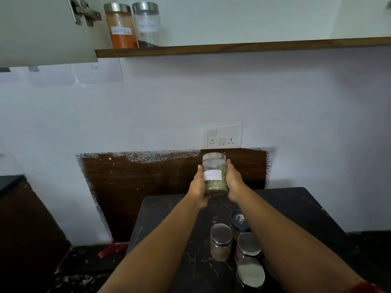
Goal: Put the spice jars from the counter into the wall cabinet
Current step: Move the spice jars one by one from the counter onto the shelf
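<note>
Below the wall cabinet [232, 47], left hand [197, 187] and right hand [232, 181] fingers clamp the fennel jar [214, 175]; it could clip the shelf edge

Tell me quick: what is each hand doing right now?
Left hand: closed on the left side of the green spice jar, held above the counter.
Right hand: closed on the jar's right side, sharing the grip.

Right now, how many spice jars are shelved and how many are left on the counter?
Done: two jars stand in the open wall cabinet, the orange powder jar and the black pepper jar. In hand: the left hand and right hand lift the green-seed jar. Left on the counter: three steel-lidded jars and a blue-lidded jar.
</note>
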The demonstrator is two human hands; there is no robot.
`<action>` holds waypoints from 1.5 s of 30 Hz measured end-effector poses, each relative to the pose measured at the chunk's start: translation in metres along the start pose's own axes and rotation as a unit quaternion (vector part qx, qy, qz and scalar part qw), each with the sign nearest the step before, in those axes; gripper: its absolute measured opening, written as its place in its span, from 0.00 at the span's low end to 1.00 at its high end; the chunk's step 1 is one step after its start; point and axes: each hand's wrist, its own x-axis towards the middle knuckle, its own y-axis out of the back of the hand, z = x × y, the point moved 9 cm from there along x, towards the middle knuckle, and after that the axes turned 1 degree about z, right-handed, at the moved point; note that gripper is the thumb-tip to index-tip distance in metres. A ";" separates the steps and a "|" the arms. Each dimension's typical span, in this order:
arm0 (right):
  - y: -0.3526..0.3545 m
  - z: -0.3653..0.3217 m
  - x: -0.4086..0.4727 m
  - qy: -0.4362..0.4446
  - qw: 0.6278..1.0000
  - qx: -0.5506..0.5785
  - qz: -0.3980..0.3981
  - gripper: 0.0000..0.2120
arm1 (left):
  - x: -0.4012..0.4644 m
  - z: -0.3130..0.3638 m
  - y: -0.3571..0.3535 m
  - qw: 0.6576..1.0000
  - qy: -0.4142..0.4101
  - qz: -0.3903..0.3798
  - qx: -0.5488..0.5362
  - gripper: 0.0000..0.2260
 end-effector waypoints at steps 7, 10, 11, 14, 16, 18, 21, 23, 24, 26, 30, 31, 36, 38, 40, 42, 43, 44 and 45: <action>-0.042 -0.067 -0.026 0.166 0.974 -0.114 -0.102 0.40 | -0.006 0.087 -0.022 0.993 -0.111 0.032 0.018 0.23; -0.063 -0.110 -0.040 0.205 0.961 -0.101 -0.153 0.39 | -0.016 0.136 -0.040 0.989 -0.144 0.029 0.030 0.24; -0.069 -0.129 -0.045 0.222 0.956 -0.102 -0.163 0.38 | -0.020 0.155 -0.046 0.986 -0.161 0.029 0.033 0.23; -0.092 -0.196 -0.062 0.293 0.931 -0.117 -0.184 0.38 | -0.037 0.220 -0.071 0.971 -0.235 0.022 0.032 0.19; -0.108 -0.239 -0.077 0.339 0.913 -0.114 -0.194 0.40 | -0.051 0.262 -0.089 0.961 -0.273 0.010 0.031 0.18; -0.122 -0.279 -0.092 0.383 0.896 -0.114 -0.191 0.40 | -0.069 0.300 -0.107 0.950 -0.308 0.004 0.049 0.16; -0.140 -0.326 -0.109 0.434 0.873 -0.124 -0.186 0.41 | -0.089 0.347 -0.125 0.936 -0.339 0.012 0.090 0.16; -0.152 -0.351 -0.115 0.459 0.856 -0.147 -0.185 0.44 | -0.096 0.375 -0.130 0.919 -0.367 0.047 0.132 0.18; -0.159 -0.362 -0.116 0.466 0.850 -0.159 -0.188 0.46 | -0.097 0.390 -0.131 0.911 -0.378 0.064 0.151 0.19; -0.169 -0.382 -0.114 0.479 0.834 -0.207 -0.180 0.50 | -0.099 0.413 -0.130 0.899 -0.392 0.080 0.177 0.19; -0.180 -0.413 -0.088 0.504 0.806 -0.290 -0.111 0.52 | -0.082 0.443 -0.120 0.780 -0.413 0.182 0.433 0.25; -0.179 -0.418 -0.075 0.503 0.808 -0.291 -0.095 0.52 | -0.072 0.441 -0.109 0.709 -0.383 0.248 0.537 0.31; -0.200 -0.425 -0.018 0.414 0.799 -0.433 -0.045 0.50 | -0.027 0.420 -0.073 0.445 -0.325 0.344 0.760 0.36; -0.211 -0.430 -0.002 0.373 0.804 -0.460 -0.055 0.52 | -0.026 0.427 -0.072 0.419 -0.375 0.338 0.755 0.34; -0.218 -0.434 0.008 0.353 0.804 -0.476 -0.054 0.54 | -0.024 0.437 -0.070 0.421 -0.387 0.305 0.761 0.33; -0.228 -0.435 0.020 0.341 0.807 -0.481 -0.047 0.54 | -0.017 0.442 -0.065 0.441 -0.356 0.276 0.776 0.34; -0.232 -0.435 0.025 0.339 0.806 -0.483 -0.043 0.53 | -0.014 0.444 -0.063 0.451 -0.337 0.270 0.781 0.34; -0.238 -0.435 0.029 0.339 0.802 -0.489 -0.040 0.52 | -0.011 0.445 -0.061 0.458 -0.323 0.269 0.783 0.34; -0.242 -0.435 0.032 0.340 0.794 -0.502 -0.040 0.50 | -0.010 0.445 -0.062 0.460 -0.315 0.269 0.786 0.34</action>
